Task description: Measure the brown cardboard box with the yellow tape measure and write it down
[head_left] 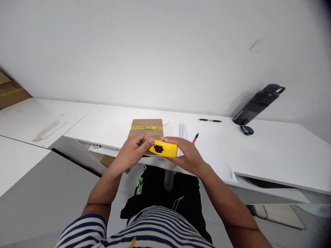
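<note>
A yellow tape measure (169, 148) with a black lock button is held in front of me, above the desk's front edge. My right hand (187, 155) wraps round its right end, fingers on top and below. At its left end my left hand (133, 150) is closed, the thumb and fingers pinching there; the pinched part is mostly hidden. Just behind the hands lies a brown cardboard box (147, 123) with yellow tape across it. The hands and tape measure cover its near side.
White paper sheets (214, 162) lie right of the box, with a red pen (196, 138) on them. A black pen (210, 120) rests near the wall. A dark water bottle (254, 105) and a small dark blue object (247, 130) stand farther right. More cardboard boxes (11, 91) are far left.
</note>
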Demonstrator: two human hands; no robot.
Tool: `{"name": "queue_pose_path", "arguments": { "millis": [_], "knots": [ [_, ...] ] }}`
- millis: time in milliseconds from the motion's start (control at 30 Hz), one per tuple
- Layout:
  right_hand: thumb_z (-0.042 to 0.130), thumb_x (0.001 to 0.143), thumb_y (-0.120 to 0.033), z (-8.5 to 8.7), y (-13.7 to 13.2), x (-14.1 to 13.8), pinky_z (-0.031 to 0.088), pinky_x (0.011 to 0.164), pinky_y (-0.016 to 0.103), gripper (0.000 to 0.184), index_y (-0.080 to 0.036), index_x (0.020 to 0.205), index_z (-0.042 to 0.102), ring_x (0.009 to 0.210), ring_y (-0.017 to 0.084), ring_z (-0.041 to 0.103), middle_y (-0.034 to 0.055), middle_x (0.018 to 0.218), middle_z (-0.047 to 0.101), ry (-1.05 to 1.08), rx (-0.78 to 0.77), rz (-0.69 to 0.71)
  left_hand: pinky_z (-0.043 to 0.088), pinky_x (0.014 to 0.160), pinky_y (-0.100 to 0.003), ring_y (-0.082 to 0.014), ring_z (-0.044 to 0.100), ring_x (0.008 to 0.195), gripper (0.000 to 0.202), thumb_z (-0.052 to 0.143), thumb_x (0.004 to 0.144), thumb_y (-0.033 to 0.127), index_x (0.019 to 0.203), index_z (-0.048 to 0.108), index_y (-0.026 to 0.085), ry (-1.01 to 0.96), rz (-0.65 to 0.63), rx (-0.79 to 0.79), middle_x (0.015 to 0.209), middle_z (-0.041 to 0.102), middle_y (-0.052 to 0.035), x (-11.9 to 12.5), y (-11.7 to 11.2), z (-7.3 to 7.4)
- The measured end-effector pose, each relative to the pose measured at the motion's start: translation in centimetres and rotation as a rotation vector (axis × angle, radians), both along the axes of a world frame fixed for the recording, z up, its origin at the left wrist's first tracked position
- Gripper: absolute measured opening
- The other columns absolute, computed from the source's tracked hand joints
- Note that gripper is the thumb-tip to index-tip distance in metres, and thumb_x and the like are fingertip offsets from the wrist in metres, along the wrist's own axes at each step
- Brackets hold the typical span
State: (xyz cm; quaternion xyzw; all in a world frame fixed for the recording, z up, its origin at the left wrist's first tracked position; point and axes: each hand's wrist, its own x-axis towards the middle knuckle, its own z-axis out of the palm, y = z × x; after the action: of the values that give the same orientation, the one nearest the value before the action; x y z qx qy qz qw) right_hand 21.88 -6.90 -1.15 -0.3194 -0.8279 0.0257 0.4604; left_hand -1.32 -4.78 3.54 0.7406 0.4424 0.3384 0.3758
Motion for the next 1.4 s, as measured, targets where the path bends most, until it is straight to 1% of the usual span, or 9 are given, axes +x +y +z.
{"name": "queue_pose_path", "arguments": {
  "millis": [133, 333, 467, 600, 900, 1067, 1133, 1233, 1400],
  "knots": [
    [0.07, 0.092, -0.034, 0.4, 0.4, 1.6, 0.061, 0.099, 0.044, 0.046, -0.03, 0.136, 0.058, 0.12, 0.025, 0.071, 0.0069, 0.131, 0.074, -0.016, -0.081, -0.033, 0.035, 0.059, -0.027, -0.0134, 0.045, 0.063, 0.041, 0.068, 0.086, 0.056, 0.07, 0.054, 0.021, -0.014, 0.125, 0.034, 0.067, 0.052, 0.0016, -2.1, 0.7, 0.3],
    [0.078, 0.082, -0.048, 0.8, 3.3, 7.0, 0.061, 0.079, 0.041, 0.059, -0.03, 0.136, 0.061, 0.103, 0.027, 0.072, 0.0085, 0.13, 0.072, 0.215, -0.27, -0.287, 0.039, 0.064, -0.028, -0.0125, 0.045, 0.062, 0.045, 0.069, 0.082, 0.056, 0.062, 0.05, 0.02, -0.208, 0.24, -0.069, 0.063, 0.049, 0.002, -7.0, 8.2, -1.0],
    [0.075, 0.082, -0.05, 0.4, 5.9, 7.8, 0.058, 0.081, 0.043, 0.064, -0.029, 0.14, 0.061, 0.098, 0.026, 0.07, 0.0088, 0.133, 0.07, 0.188, -0.486, -0.367, 0.037, 0.062, -0.028, -0.0118, 0.044, 0.06, 0.046, 0.07, 0.077, 0.059, 0.064, 0.05, 0.019, -0.095, 0.259, -0.21, 0.065, 0.05, 0.0019, -6.5, 11.6, -3.3],
    [0.067, 0.087, -0.047, 0.1, 6.8, 5.6, 0.058, 0.083, 0.042, 0.064, -0.028, 0.147, 0.055, 0.116, 0.028, 0.065, 0.0094, 0.15, 0.059, 0.127, -0.586, -0.278, 0.037, 0.064, -0.029, -0.0151, 0.05, 0.067, 0.048, 0.072, 0.076, 0.062, 0.068, 0.051, 0.019, 0.081, 0.206, -0.263, 0.07, 0.055, -0.0002, -5.1, 11.4, -4.3],
    [0.06, 0.093, -0.048, -1.6, 7.0, 4.8, 0.059, 0.077, 0.042, 0.06, -0.03, 0.149, 0.048, 0.117, 0.028, 0.065, 0.01, 0.149, 0.059, 0.102, -0.453, -0.328, 0.039, 0.065, -0.032, -0.0208, 0.055, 0.074, 0.056, 0.063, 0.077, 0.075, 0.068, 0.053, 0.02, 0.155, 0.228, -0.153, 0.073, 0.062, -0.0044, -5.0, 10.6, -4.2],
    [0.064, 0.092, -0.048, -1.6, 4.9, 3.8, 0.059, 0.08, 0.043, 0.053, -0.024, 0.139, 0.056, 0.108, 0.029, 0.07, 0.0132, 0.131, 0.071, 0.005, -0.071, -0.417, 0.039, 0.065, -0.03, -0.0145, 0.047, 0.064, 0.049, 0.063, 0.082, 0.066, 0.068, 0.054, 0.02, 0.069, 0.177, -0.093, 0.067, 0.055, -0.0008, -6.1, 11.8, -2.1],
    [0.068, 0.09, -0.049, -1.4, 2.4, 1.5, 0.058, 0.074, 0.04, 0.049, -0.022, 0.13, 0.059, 0.093, 0.027, 0.073, 0.0127, 0.113, 0.076, -0.037, 0.149, -0.447, 0.041, 0.068, -0.03, -0.0143, 0.049, 0.066, 0.046, 0.062, 0.084, 0.063, 0.072, 0.055, 0.02, -0.022, 0.21, -0.025, 0.07, 0.057, -0.0013, -6.0, 13.0, -0.9],
    [0.065, 0.09, -0.042, -1.4, -1.7, -3.8, 0.05, 0.057, 0.033, 0.045, -0.019, 0.127, 0.056, 0.065, 0.021, 0.065, 0.0061, 0.082, 0.074, 0.025, 0.372, -0.451, 0.044, 0.073, -0.031, -0.0156, 0.055, 0.075, 0.035, 0.063, 0.087, 0.055, 0.081, 0.056, 0.02, -0.02, 0.077, 0.014, 0.082, 0.062, -0.0026, -4.1, 15.1, 0.4],
    [0.058, 0.088, -0.034, -1.3, -4.3, -10.9, 0.044, 0.053, 0.03, 0.033, -0.019, 0.117, 0.06, 0.056, 0.016, 0.056, 0.0003, 0.068, 0.062, 0.092, 0.385, -0.386, 0.038, 0.065, -0.032, -0.0154, 0.048, 0.065, 0.031, 0.069, 0.084, 0.046, 0.075, 0.051, 0.022, 0.327, 0.047, 0.043, 0.072, 0.057, -0.0005, 0.0, 17.1, 1.0]
  ]
}}
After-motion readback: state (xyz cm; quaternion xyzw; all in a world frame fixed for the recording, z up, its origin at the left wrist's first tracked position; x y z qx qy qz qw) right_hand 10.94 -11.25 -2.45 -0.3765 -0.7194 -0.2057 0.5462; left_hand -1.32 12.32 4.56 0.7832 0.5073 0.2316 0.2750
